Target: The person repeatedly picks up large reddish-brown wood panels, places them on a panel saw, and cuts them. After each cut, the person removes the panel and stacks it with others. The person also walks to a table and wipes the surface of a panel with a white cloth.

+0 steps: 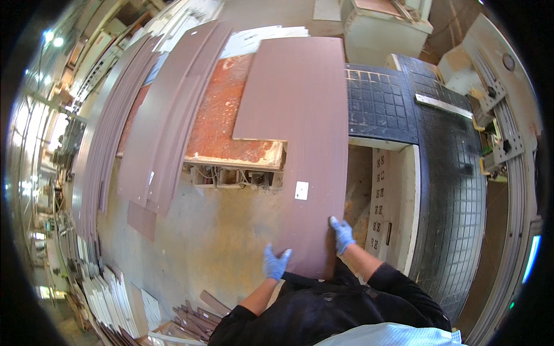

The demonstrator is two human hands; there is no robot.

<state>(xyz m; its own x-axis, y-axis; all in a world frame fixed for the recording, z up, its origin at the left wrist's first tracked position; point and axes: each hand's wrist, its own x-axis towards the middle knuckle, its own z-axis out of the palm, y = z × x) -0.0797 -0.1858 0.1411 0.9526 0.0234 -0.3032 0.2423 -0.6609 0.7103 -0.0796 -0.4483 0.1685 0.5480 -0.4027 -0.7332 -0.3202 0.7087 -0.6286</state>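
Note:
A long mauve-brown panel [316, 121] with a cut-out on its left side stretches from the orange-red worn table toward my body. A small white label [301, 190] is stuck on its near part. My left hand [276, 263], in a pale blue glove, is at the panel's near left edge, thumb and fingers spread apart, the thumb against the edge. Gloved in the same blue, my right hand [343, 235] grips the right edge, a fingertip on the top face and the other fingers partly hidden along the side.
To the left, stacks of similar brown panels [167, 115] lie on the orange-red table [222, 109]. A black gridded machine bed [450, 202] runs along the right, with a metal rail beyond. White boards [112, 294] and brown strips [193, 320] lean or lie at lower left.

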